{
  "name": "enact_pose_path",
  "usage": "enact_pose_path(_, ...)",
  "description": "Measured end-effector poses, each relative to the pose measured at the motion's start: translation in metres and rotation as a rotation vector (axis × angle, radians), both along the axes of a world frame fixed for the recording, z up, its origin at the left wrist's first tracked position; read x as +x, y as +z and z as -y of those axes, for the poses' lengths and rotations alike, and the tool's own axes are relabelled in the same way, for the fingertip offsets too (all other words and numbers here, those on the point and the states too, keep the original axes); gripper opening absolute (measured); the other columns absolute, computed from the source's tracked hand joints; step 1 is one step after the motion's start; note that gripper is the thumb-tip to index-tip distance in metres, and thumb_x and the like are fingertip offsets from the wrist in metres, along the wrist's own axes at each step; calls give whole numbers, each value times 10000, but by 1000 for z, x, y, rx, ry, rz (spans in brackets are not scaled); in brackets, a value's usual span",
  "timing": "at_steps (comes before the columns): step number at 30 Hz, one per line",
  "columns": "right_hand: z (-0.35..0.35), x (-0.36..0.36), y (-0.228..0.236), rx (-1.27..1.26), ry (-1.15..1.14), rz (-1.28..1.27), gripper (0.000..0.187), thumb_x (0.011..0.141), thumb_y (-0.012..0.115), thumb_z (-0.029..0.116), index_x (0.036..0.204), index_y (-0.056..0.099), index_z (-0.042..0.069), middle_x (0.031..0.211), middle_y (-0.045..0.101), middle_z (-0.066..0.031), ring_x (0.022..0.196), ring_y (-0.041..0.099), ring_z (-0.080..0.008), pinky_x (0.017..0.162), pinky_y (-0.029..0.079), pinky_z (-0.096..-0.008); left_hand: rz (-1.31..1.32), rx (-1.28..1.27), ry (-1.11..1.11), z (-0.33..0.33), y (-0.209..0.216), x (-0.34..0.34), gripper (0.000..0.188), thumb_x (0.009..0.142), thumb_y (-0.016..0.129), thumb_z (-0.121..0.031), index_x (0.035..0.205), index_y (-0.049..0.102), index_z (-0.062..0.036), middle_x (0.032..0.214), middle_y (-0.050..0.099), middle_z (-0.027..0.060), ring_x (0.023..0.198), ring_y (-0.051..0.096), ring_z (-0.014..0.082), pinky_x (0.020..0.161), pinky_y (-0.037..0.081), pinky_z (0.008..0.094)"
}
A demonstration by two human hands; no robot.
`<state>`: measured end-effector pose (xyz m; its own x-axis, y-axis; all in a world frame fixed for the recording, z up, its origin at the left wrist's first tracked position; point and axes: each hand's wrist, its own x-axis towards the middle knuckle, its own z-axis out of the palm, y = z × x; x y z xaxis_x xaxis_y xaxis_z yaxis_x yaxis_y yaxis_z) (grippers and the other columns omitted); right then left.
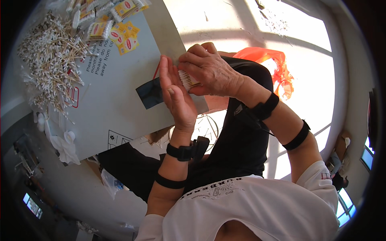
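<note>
My right hand (213,70) grips a small bundle of cotton swabs (186,80) between thumb and fingers, its white tips in a row facing my left palm. Whether a wrapper surrounds the bundle, I cannot tell. Held up beside it is my left hand (177,96), open, with fingers stretched out close to the swabs. Both hands are over the near right edge of a grey board (120,80). A large heap of loose cotton swabs (52,64) covers the board's far left.
Several packed bundles of swabs (99,30) and yellow label cards (125,40) lie beside the heap. A dark flat rectangle (148,94) is on the board near my left hand. Beyond my knee sits an orange-red plastic bag (279,70). White scraps (66,144) hang at the left edge.
</note>
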<state>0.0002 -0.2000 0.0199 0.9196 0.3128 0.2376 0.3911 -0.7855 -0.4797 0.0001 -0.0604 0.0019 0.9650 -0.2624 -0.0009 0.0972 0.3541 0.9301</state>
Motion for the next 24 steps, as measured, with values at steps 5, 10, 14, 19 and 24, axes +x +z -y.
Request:
enact_pose_path(5, 0, 1, 0, -8, 11, 4, 510, 522, 796, 173, 987, 629, 52, 1122, 566, -32, 1044, 505, -240, 912, 357, -392, -16, -35, -27, 0, -2, 0, 861, 944, 285, -668, 1487, 213, -4, 1544, 236, 125, 1438, 194, 238, 1176, 148, 382)
enact_pose_path(10, 0, 0, -1, -9, 7, 20, 509, 527, 794, 186, 988, 630, 48, 1123, 567, -33, 1043, 506, -242, 909, 357, -391, -42, -60, -34, 1, -1, 0, 851, 949, 260, -665, 1490, 206, -10, 1551, 221, 115, 1442, 179, 229, 1182, 128, 375)
enact_pose_path(14, -1, -1, -1, -5, -2, 28, 506, 531, 792, 193, 987, 631, 46, 1121, 567, -35, 1042, 506, -241, 908, 356, -393, -51, -109, -50, -1, -2, 2, 805, 972, 242, -626, 1489, 207, -10, 1550, 225, 110, 1441, 180, 228, 1186, 124, 377)
enact_pose_path(19, -3, -2, 0, -20, -21, 21, 521, 543, 798, 200, 1014, 630, 52, 1126, 565, -32, 1048, 506, -230, 921, 350, -402, -40, -126, -50, -3, 2, 2, 752, 996, 248, -573, 1482, 221, 1, 1542, 243, 117, 1434, 199, 238, 1184, 142, 378)
enact_pose_path(24, -6, -8, 1, -26, -72, 5, 574, 565, 809, 214, 1085, 617, 68, 1128, 561, -26, 1069, 501, -224, 947, 338, -406, 228, 461, -41, -22, 6, -2, 846, 958, 359, -600, 1482, 182, 40, 1557, 157, 218, 1462, 116, 327, 1169, 107, 481)
